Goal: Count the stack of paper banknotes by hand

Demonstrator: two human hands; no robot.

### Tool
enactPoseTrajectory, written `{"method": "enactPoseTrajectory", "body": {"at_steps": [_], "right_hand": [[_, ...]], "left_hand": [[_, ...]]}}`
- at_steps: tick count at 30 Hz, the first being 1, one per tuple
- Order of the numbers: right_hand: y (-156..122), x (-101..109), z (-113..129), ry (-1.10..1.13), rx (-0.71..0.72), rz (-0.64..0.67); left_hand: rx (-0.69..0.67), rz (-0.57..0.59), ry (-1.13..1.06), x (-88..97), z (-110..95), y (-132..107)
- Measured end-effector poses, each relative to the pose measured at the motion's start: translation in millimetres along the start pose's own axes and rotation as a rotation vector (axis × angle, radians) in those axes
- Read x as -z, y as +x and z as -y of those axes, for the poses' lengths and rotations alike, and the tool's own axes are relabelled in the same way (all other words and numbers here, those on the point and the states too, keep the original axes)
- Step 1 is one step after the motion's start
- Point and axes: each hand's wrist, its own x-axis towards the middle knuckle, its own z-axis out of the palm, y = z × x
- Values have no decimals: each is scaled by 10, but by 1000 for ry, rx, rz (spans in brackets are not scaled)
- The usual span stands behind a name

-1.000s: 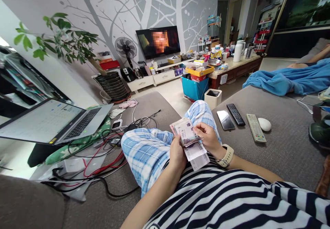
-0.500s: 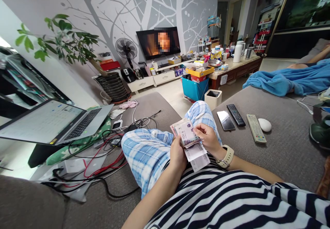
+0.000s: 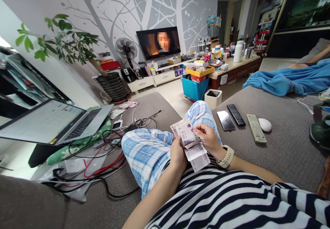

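Note:
Over my lap I hold a stack of pale pinkish-purple printed papers that look like banknotes. Their lower ends fan down toward my striped shirt, with two greyish slips showing below the rest. My left hand grips the stack from its left side, thumb on top. At the upper right edge, my right hand pinches the notes between thumb and fingers. A pale watch is on my right wrist.
To my right on the grey sofa lie a phone, a black remote, a beige remote and a white mouse. An open laptop and tangled cables are at my left. A bin stands ahead.

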Motion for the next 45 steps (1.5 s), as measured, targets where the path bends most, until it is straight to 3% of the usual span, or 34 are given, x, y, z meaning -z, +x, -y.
{"method": "enactPoseTrajectory", "body": {"at_steps": [30,37,45], "right_hand": [[1,7,-16,31,9,-11],[-21,22,3,7,-13,60],[53,43,-97,-66,-37,-19]], "left_hand": [[-7,-14,-1,2,-3,-5],[5,-1,-2,-20,-15,-20],[-17,4,43,3,-27,-31]]}}
